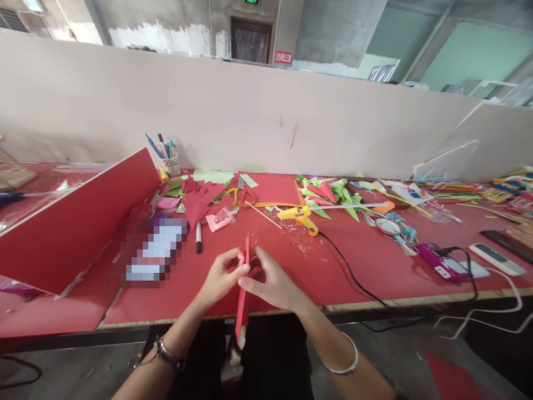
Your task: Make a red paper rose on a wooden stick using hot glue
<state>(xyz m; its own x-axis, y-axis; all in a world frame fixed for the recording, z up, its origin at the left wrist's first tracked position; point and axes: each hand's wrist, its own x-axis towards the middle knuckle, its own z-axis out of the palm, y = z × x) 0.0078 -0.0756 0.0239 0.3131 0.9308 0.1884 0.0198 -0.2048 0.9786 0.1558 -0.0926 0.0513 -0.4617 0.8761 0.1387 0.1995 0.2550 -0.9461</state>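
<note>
Hands [272, 280] pinch red paper [242, 308]; glue gun [293, 213] beyond

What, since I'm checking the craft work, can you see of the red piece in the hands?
The red piece looks like paper or thin card, possibly folded, with a pointed upper end. Seen nearly edge-on, it slants slightly; the left hand and right hand hold it around the middle. Its lower end shows below the front edge of the table.

Green sign [252, 2] reads "EXIT"; red sign [283, 58], "卫生间请上三楼".
</note>
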